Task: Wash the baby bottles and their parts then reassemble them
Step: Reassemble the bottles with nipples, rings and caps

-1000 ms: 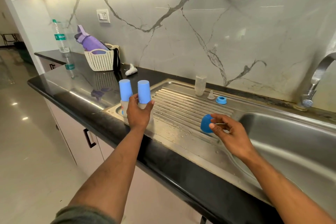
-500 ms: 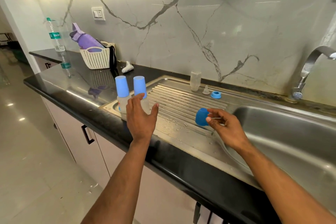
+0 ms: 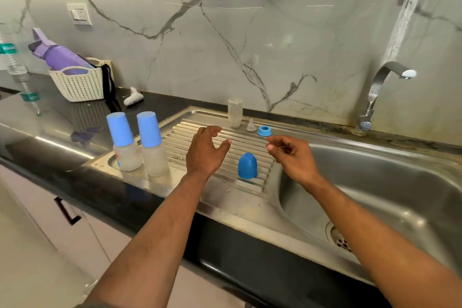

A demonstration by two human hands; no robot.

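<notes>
Both forearms are bare from wrist to elbow. The left hand and right hand wear no gloves, rings or watch.

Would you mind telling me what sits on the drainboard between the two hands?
In the head view, a blue cap stands upright on the ribbed drainboard, between the left hand and right hand, touching neither.

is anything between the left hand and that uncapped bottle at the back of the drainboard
Nothing visible. The left hand hovers open over the bare ribs of the drainboard, and the uncapped bottle stands behind it. The loose blue cap sits off to the right.
</notes>
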